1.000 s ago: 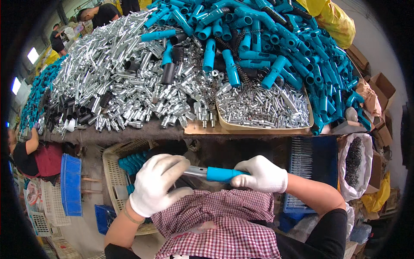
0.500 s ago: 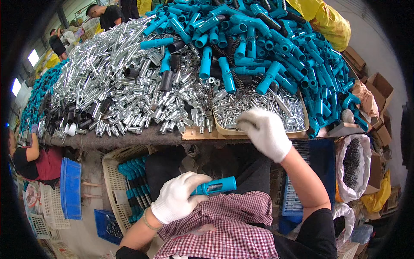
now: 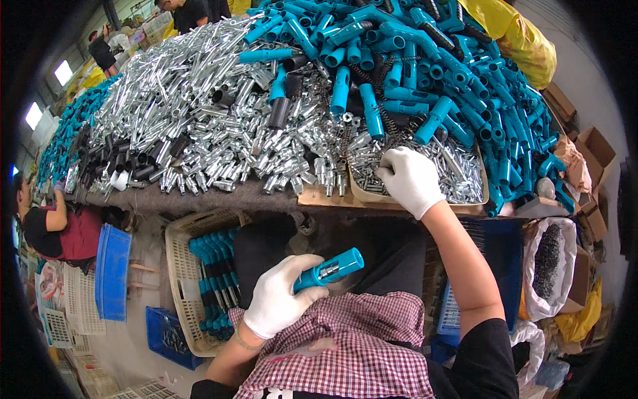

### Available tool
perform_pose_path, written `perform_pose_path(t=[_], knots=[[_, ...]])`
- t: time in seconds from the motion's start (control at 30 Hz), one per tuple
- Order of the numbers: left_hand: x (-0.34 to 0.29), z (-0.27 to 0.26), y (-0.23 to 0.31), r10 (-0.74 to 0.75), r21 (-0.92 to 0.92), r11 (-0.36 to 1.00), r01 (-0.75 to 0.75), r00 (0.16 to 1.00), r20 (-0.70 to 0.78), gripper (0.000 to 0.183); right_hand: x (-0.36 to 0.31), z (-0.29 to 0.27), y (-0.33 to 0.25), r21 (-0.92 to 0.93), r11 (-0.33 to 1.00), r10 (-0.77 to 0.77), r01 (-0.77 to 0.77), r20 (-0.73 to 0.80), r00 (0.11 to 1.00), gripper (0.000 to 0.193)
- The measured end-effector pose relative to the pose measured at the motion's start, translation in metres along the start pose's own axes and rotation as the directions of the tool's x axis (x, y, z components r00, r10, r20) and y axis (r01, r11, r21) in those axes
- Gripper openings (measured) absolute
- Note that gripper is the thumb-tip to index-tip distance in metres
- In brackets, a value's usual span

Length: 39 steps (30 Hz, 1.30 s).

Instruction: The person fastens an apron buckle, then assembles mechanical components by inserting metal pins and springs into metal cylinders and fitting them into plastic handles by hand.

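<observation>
My left hand (image 3: 276, 302), in a white glove, is wrapped round a teal tube (image 3: 344, 264) above my lap. A slot in the tube's side shows a silver metal part inside; its open end points up to the right. My gloved right hand (image 3: 413, 179) reaches over a shallow cream tray (image 3: 382, 199) of small silver metal pins (image 3: 465, 176). Its fingers are curled together at the pins, and whatever they may hold is hidden. Behind the tray lie loose teal tubes (image 3: 435, 121) and dark coil springs (image 3: 392, 120).
Silver fittings (image 3: 219, 153) and a heap of teal tubes (image 3: 505, 126) cover the bench. Below its edge stand a cream basket (image 3: 178, 266) of teal assemblies, blue bins (image 3: 113, 272) and a white sack (image 3: 565, 266) of dark small parts. A co-worker (image 3: 60, 226) sits at far left.
My right hand has closed its fingers and settled over the pin tray. The tube in my left hand has tilted, its open end rising. The whole view has shifted slightly.
</observation>
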<state>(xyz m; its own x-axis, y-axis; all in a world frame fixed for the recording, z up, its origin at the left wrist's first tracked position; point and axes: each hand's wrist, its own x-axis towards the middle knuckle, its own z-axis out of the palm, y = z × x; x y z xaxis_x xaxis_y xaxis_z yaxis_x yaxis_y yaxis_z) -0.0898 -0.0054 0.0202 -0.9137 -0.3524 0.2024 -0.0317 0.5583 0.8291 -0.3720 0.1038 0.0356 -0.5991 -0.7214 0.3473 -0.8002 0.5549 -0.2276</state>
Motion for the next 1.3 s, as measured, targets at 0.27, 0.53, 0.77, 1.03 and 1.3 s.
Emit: perform_pose_path(t=[0.27,0.53,0.77,1.03,1.3], knots=[[0.002,-0.002,0.001,0.033,0.091,0.995,-0.032,0.999,-0.015,0.046,-0.001,-0.003,-0.014,-0.081,0.996,0.034,-0.034,0.002,0.999,0.024],[0.001,-0.004,0.003,0.093,0.167,0.982,-0.087,0.995,-0.033,0.045,0.001,-0.006,0.000,0.030,0.999,0.026,-0.025,-0.032,0.999,0.019],[0.003,-0.007,0.004,0.108,0.185,0.977,-0.104,0.994,-0.014,0.045,0.000,-0.019,0.011,0.063,0.997,0.055,-0.049,-0.094,0.994,0.019],[0.012,-0.018,0.003,0.185,0.296,0.937,-0.188,0.982,0.037,0.048,-0.025,-0.053,-0.036,0.647,0.760,-0.181,-0.068,0.310,0.933,0.020],[0.018,-0.016,0.014,0.301,0.513,0.782,-0.355,0.935,0.188,0.073,-0.063,-0.016,-0.073,0.621,0.748,-0.483,0.236,0.265,0.835,0.020]])
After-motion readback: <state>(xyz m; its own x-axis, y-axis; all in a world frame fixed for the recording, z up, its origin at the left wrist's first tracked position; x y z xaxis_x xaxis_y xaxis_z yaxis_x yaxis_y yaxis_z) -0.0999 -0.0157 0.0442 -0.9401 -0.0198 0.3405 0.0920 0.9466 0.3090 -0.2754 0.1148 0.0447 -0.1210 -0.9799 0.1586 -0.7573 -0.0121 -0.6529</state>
